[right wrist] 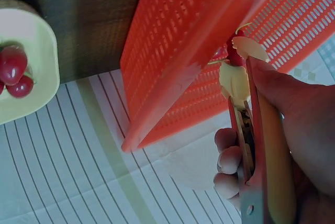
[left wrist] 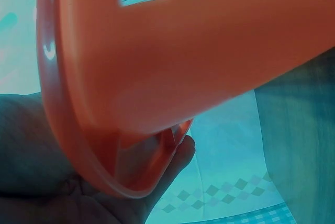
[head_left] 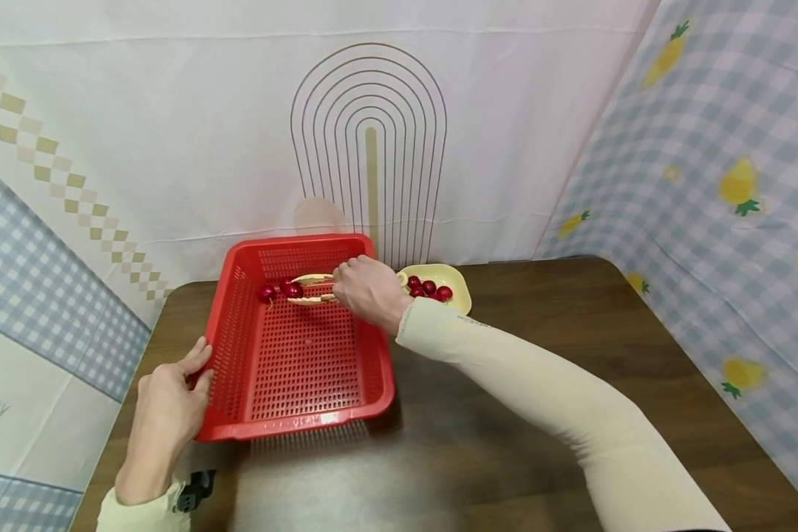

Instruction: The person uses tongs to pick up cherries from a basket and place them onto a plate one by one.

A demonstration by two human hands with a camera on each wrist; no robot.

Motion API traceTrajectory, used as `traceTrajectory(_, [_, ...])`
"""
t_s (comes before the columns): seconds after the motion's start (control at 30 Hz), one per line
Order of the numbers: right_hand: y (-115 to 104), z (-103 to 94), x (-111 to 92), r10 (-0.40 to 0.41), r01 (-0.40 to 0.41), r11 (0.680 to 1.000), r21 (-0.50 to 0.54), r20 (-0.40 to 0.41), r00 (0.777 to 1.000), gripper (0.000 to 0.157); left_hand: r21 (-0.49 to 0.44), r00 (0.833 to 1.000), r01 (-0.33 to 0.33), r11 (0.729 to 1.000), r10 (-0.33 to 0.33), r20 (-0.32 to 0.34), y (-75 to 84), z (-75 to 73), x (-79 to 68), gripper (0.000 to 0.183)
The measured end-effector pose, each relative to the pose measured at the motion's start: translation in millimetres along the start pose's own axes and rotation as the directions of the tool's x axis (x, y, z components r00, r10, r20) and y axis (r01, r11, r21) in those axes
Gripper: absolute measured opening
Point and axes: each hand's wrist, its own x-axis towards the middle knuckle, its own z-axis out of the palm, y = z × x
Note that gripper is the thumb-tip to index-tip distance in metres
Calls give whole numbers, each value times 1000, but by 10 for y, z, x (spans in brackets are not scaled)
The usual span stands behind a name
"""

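My right hand [head_left: 371, 290] grips a pair of tongs [right wrist: 272, 145] with cream-coloured tips, reaching over the right wall of a red perforated plastic basket [head_left: 299, 423]. Inside, near the back left, the tips sit on either side of a small red radish [head_left: 292, 290]. Another radish [head_left: 267, 293] with a thin root lies just left of it. My left hand [head_left: 168, 403] holds the basket's left rim, with the thumb towards the near side and fingers along the edge. From the left wrist, the basket's rim [left wrist: 49, 77] hides part of that hand.
A pale yellow dish [head_left: 462, 292] with several red radishes [head_left: 428, 287] stands right of the basket, partly behind my right forearm. Everything rests on a dark wooden table [head_left: 505, 443]. Patterned cloth [head_left: 505, 111] hangs along the table's back and sides.
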Motion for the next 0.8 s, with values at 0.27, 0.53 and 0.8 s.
traceTrajectory(0.27, [62,-61,-127,-2,2,1000,10,-20,1000,24,4,1000,-7,1000,7,-1,-8,-1,-15,43])
traceTrajectory(0.53, [138,-67,-241,-10,12,1000,24,-57,998,23,10,1000,-28,1000,28,-11,-4,-15,-13,42])
traceTrajectory(0.8, [213,-40,-357,9,-4,998,58,-89,996,34,7,998,-44,999,44,-40,-28,21,-36,43])
